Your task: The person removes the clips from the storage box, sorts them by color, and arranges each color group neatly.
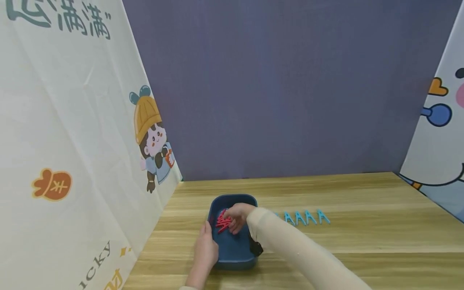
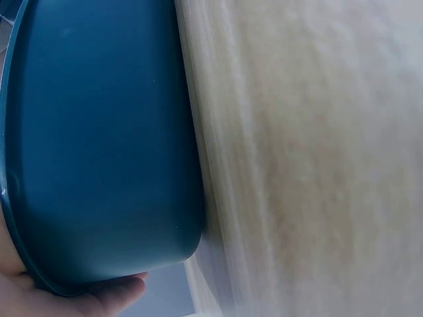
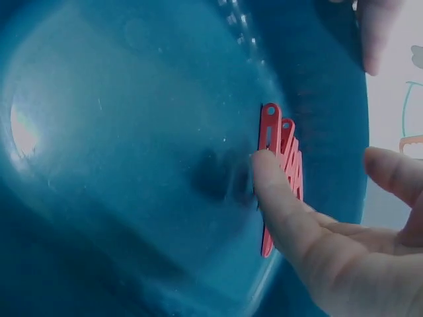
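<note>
Remotely, I count one blue bin (image 1: 233,246), bottom centre, gripped by the left hand (image 1: 206,247); slim red pieces (image 1: 222,223) with holed tips bunch uncountably at its upper left, by the right hand (image 1: 238,215), loose-fingered, grasping nothing. Right of centre: at least four light-blue A-shapes (image 1: 299,218).

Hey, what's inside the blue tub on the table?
In the blue tub, red pieces lie bunched near its left side. The right hand hides part of them, so their exact number, and anything beneath it, can't be told.
</note>
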### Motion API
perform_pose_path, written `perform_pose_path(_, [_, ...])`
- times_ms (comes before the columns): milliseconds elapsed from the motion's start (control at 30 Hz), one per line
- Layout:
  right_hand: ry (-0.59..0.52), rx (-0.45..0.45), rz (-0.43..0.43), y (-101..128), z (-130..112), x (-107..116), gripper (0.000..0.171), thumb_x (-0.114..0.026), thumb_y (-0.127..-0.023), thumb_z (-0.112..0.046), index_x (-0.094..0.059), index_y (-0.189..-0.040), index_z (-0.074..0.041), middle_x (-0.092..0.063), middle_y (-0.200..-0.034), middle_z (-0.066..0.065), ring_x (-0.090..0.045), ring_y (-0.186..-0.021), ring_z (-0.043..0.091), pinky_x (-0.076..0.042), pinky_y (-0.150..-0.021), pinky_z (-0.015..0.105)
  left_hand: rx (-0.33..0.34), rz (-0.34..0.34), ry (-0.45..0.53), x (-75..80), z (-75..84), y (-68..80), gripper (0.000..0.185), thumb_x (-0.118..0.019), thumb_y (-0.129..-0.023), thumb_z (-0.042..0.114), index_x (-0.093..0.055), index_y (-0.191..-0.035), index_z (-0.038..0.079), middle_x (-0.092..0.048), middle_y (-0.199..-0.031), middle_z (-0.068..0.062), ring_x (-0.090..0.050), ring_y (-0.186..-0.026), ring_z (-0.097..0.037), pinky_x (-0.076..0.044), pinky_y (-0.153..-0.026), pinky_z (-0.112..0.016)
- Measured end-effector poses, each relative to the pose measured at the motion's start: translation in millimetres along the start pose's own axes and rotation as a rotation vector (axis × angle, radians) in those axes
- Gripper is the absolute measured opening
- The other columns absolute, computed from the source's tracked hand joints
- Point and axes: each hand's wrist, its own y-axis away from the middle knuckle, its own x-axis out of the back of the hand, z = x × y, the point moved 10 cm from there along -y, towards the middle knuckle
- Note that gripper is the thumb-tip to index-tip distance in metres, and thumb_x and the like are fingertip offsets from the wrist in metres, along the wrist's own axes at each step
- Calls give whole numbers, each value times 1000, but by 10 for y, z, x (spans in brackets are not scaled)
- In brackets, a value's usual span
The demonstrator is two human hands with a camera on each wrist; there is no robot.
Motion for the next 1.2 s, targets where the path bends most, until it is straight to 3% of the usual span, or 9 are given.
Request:
perform_pose_path(367, [56,7,16,-81,45,-25,36,-58,-87,-13,-51,-113,11,-57,-91,30,-61,-86,41,-54,-73,46,-35,30,-7,11,23,11,55,-52,-75,-12,-40,-128,-17,-43,-128,-32,-47,-113,-43,-41,-93,-50])
perform_pose_path(700, [24,51,42,-190,39,-44,22,-58,-85,-6,-56,-101,8,-58,-86,26,-62,-81,38,-55,-67,45,-13,23,4,21,18,6,55,-51,-75,-12,-39,-129,-17,-42,-129,-32,-46,-114,-43,-40,-93,-51])
perform_pose_path(1200, [-59,81,-36,-234,14,-186,15,-54,-83,5,-59,-96,11,-62,-89,23,-64,-85,36,-54,-74,42,-13,24,10,5,6,-5,55,-50,-75,-12,-40,-129,-16,-41,-131,-30,-47,-114,-41,-42,-92,-50])
